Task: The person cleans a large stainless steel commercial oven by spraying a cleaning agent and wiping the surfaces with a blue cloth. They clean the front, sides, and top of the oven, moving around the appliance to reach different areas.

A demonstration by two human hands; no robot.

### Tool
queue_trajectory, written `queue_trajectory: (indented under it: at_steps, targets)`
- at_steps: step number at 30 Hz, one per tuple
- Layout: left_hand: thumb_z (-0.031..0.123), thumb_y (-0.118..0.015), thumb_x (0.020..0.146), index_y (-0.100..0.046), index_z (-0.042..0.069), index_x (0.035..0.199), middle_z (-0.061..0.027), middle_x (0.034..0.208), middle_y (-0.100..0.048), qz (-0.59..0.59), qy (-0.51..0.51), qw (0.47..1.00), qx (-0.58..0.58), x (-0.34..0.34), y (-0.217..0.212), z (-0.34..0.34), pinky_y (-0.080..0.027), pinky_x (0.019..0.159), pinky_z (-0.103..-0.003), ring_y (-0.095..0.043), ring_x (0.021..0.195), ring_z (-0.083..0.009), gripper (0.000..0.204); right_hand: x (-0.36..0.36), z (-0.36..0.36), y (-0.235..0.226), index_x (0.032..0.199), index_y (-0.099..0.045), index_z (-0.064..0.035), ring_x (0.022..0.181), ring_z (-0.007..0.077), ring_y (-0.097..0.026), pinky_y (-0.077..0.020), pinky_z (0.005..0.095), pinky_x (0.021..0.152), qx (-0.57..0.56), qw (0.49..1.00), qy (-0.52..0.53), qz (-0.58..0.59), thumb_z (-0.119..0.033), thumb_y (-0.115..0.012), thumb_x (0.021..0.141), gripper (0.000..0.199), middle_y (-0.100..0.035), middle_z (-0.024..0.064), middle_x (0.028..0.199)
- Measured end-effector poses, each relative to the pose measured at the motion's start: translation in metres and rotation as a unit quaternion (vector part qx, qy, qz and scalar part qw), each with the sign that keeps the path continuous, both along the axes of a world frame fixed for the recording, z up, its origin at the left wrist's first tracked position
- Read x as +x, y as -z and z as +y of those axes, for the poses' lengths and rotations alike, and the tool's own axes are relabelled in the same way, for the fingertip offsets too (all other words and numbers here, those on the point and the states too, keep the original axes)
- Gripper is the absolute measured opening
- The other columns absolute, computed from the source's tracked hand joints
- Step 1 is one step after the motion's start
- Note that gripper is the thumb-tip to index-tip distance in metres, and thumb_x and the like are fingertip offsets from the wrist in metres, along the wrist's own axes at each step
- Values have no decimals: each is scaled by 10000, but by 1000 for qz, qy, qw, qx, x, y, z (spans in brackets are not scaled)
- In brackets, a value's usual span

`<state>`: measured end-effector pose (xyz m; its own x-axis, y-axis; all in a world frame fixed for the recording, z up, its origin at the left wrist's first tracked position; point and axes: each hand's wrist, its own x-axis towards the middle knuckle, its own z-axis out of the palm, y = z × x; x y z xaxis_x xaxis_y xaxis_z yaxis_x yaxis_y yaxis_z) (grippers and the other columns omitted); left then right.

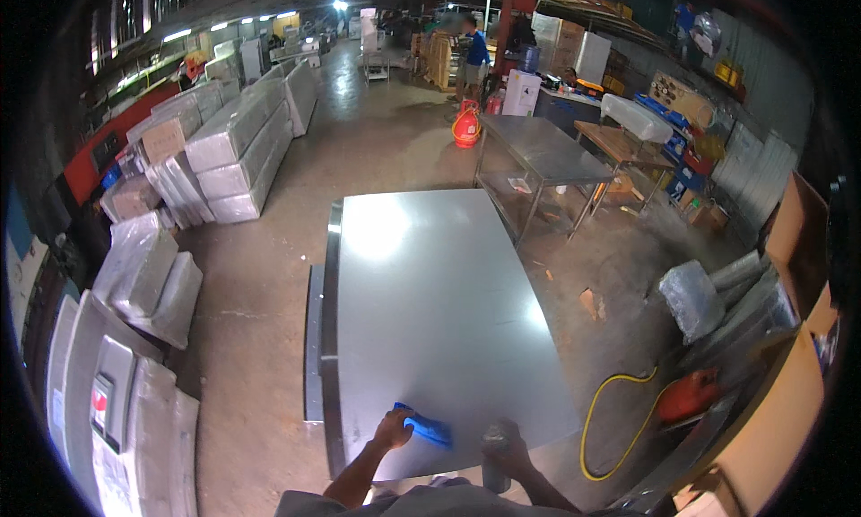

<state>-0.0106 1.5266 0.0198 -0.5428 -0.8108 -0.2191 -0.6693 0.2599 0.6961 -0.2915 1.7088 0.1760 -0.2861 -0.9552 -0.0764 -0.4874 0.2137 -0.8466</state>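
A large flat metal panel point(430, 302) with a glossy grey surface stretches out in front of me. My left hand point(393, 430) is closed on a blue cloth point(429, 429), which lies against the panel near its front edge. To the right, my right hand point(513, 452) is wrapped round a dark cylindrical container point(494, 468), held upright at the panel's near edge. The container's exact kind is too dark to make out.
Wrapped boxes point(238, 145) are stacked on the left. A steel table point(547, 149) stands beyond the panel at right, near a red gas cylinder point(465, 127). A yellow hose point(587, 427) loops over the floor at right. Farther back, a person in blue point(475, 55) stands.
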Motion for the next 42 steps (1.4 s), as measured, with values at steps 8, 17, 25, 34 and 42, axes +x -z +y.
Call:
queue_trajectory:
  at_steps: [8, 17, 25, 34, 42]
  targets:
    - [180, -696, 966, -623, 76, 1391, -205, 1440, -606, 226, 50, 972, 44, 49, -19, 30, -408, 1176, -464, -533, 1384, -355, 444, 99, -9, -18, 1431, -446, -102, 1070, 276, -656, -536, 441, 968, -120, 984, -86, 103, -215, -841, 774, 775, -622, 149, 1211]
    - [110, -686, 928, -736, 71, 1187, -155, 1219, -704, 386, -21, 915, 119, 82, 18, 68, -492, 1034, -386, -636, 1167, -283, 267, 160, 51, -4, 1507, -372, -63, 913, 178, -612, -542, 337, 832, -163, 952, 138, -220, -29, -740, 741, 850, -559, 66, 1061]
    - [163, -670, 942, -667, 97, 1309, -116, 1263, -678, 149, 278, 891, -326, 29, 90, 16, -533, 991, -423, -644, 1119, -279, 372, 168, 102, -26, 1522, -360, -60, 1069, 213, -572, -524, 347, 916, -114, 973, 185, 74, -36, -748, 725, 886, -536, 87, 1216]
    - [408, -858, 825, -373, 67, 1580, -232, 1479, -507, 399, 77, 881, 243, 61, -39, 29, -481, 1098, -436, -516, 1365, -346, 960, 147, 47, -20, 1536, -344, -17, 1247, 253, -553, -454, 409, 1079, -30, 998, 40, 49, -149, -805, 775, 900, -526, 149, 1359]
    - [366, -973, 668, -186, 40, 1645, -236, 1475, -533, 318, -95, 914, 234, 42, -68, 118, -427, 1149, -466, -523, 1393, -364, 1296, 142, -46, 42, 1582, -203, -30, 1294, 305, -549, -380, 461, 1158, -92, 968, -231, 19, -272, -791, 886, 943, -520, 185, 1432]
